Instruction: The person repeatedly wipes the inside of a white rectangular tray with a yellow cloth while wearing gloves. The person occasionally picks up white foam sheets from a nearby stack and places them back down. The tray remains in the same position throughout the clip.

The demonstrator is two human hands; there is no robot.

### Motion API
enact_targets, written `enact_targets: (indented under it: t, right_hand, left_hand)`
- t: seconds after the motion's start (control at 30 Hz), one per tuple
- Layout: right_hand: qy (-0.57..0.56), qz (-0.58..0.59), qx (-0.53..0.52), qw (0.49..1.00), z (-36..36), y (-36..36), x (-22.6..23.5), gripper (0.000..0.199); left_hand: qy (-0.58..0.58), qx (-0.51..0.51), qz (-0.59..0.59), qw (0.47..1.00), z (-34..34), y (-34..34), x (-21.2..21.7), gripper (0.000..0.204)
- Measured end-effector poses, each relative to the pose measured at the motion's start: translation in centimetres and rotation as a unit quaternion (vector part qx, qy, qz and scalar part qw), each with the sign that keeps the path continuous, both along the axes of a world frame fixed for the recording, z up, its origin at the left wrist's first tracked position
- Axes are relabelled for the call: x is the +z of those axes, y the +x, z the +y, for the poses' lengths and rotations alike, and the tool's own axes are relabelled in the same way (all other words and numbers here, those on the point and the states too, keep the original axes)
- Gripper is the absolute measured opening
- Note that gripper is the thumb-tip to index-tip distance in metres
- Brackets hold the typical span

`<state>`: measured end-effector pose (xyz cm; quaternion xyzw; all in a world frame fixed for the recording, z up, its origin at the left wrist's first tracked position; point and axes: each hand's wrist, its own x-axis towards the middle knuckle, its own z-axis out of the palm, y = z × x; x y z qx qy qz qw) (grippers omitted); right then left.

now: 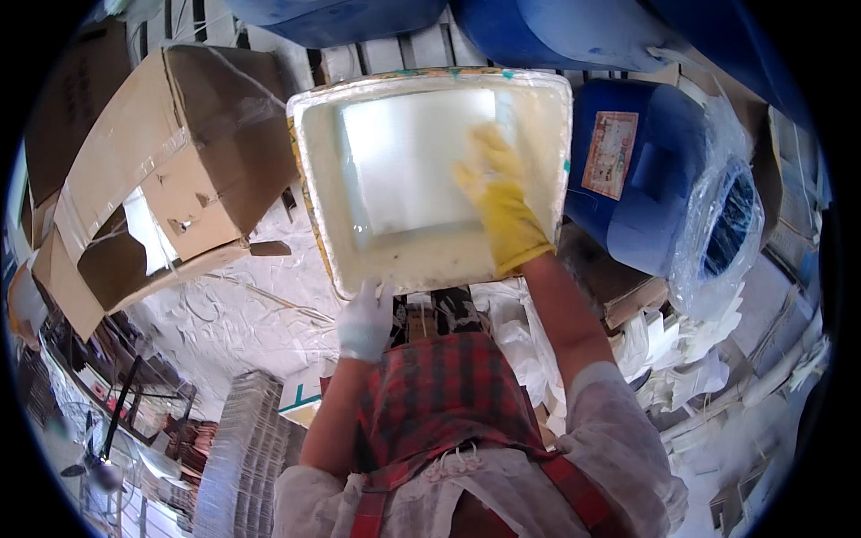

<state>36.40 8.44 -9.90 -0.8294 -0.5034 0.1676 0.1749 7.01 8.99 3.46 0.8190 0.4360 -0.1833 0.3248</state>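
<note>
The whitish, crusted floor (220, 336) bears an open cardboard box (193, 188) at left, with thin pale strips (269, 298) lying near it.

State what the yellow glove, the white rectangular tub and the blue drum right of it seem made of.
Yellow wrist-length glove: probably rubber, matte, judging by soft folds near the cuff; motion blur leaves coated fabric possible.
White rectangular tub: likely rigid plastic foam, dull, with thick walls and a rough, lumpy rim.
Blue rounded drum: apparently moulded plastic, faint sheen, with smooth walls.
</note>
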Motion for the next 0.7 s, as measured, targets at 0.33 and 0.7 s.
enact_targets:
  t: [0.33,0.7]
  right_hand:
    - [-0.166,-0.165,0.376,0.897,9.9,-9.3,-7.9,0.04]
    - [-0.311,-0.26,0.436,0.803,7.9,-16.4,-3.2,0.04]
  left_hand:
    - [-0.004,0.209,0.005,0.978,-7.2,-6.1,-2.1,0.064]
    - [-0.023,0.328,0.019,0.944,-10.9,-7.7,-4.1,0.064]
